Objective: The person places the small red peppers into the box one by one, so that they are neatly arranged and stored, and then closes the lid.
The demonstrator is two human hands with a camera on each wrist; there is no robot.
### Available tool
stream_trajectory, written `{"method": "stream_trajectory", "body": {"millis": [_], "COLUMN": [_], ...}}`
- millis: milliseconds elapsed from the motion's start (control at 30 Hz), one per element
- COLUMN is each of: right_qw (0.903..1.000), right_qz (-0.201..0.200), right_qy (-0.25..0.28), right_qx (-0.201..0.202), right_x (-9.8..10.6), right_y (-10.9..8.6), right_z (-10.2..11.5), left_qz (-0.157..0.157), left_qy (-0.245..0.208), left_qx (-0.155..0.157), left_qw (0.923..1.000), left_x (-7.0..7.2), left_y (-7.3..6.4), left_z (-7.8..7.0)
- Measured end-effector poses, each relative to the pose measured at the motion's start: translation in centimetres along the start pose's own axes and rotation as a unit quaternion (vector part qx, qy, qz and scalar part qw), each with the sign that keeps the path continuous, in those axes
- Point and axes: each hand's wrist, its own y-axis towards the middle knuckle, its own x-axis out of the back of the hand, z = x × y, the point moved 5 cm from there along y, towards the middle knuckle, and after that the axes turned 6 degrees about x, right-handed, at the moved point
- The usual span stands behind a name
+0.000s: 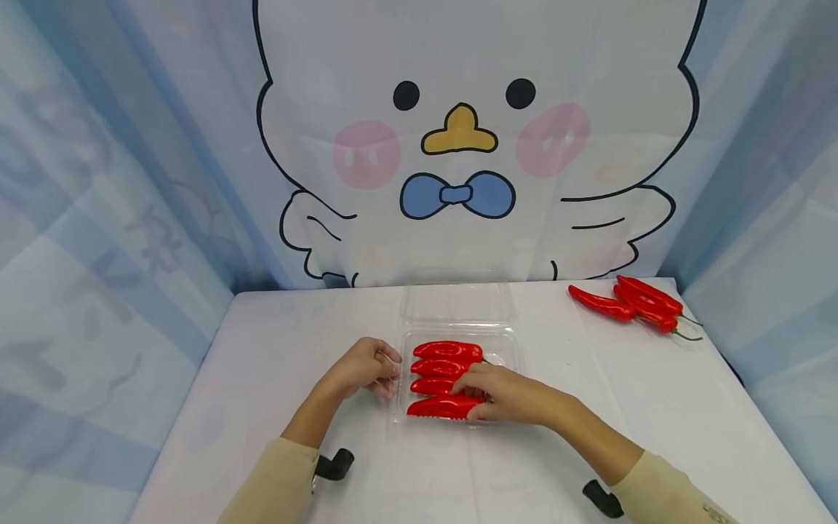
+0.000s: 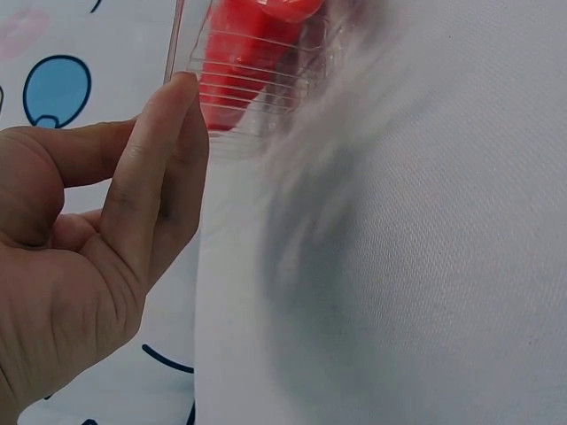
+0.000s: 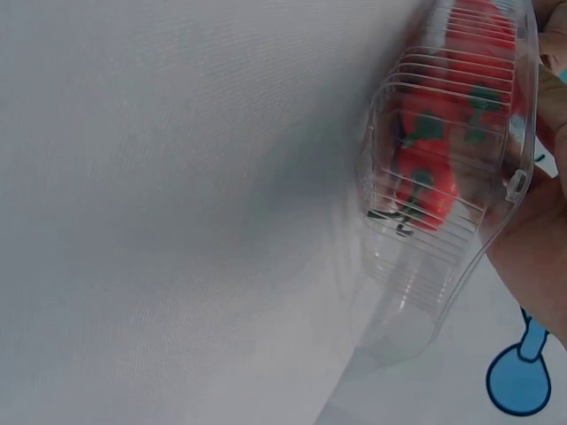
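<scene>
A clear plastic box (image 1: 513, 348), its lid (image 1: 456, 304) flipped back, holds several red chili peppers (image 1: 445, 351) lying side by side in a column. My right hand (image 1: 503, 393) reaches in from the right and pinches the stem end of the nearest pepper (image 1: 437, 407) between thumb and fingers. My left hand (image 1: 368, 366) is at the box's left side, with its fingertips right at the rim, as the left wrist view also shows. Through the box's ribbed wall (image 3: 425, 274), the right wrist view shows green stem ends; the right fingers are mostly hidden there.
Three loose red chili peppers (image 1: 631, 304) lie at the table's back right corner. A white cloth covers the table (image 1: 556, 466). Behind it hangs a curtain (image 1: 458, 247) with a cartoon bird, and blue curtains (image 1: 98, 218) flank both sides.
</scene>
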Motion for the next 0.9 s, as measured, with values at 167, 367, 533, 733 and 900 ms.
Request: {"method": "stream_trajectory", "body": {"millis": [167, 367, 533, 733, 900], "right_qw": [1.0000, 0.9997, 0.9996, 0.9993, 0.9987], "right_qz": [-0.004, -0.014, -0.022, -0.036, -0.051], "right_qy": [0.004, 0.018, 0.012, 0.007, -0.004], "right_qx": [0.001, 0.004, 0.009, 0.004, -0.002], "right_x": [0.3, 0.5, 0.7, 1.5, 2.5], "right_y": [-0.1, -0.2, -0.4, -0.7, -1.2], "right_z": [0.2, 0.3, 0.2, 0.1, -0.1], "left_qz": [-0.002, -0.004, -0.006, -0.005, -0.001], "left_qy": [-0.001, -0.004, -0.001, -0.004, -0.008], "left_qx": [-0.002, -0.001, -0.002, -0.001, -0.001], "left_qw": [1.0000, 1.0000, 1.0000, 1.0000, 1.0000], "left_x": [-0.1, -0.1, -0.1, -0.1, -0.1], "left_y": [0.0, 0.0, -0.1, -0.1, 0.0], "left_z": [-0.1, 0.0, -0.1, 0.0, 0.1]}}
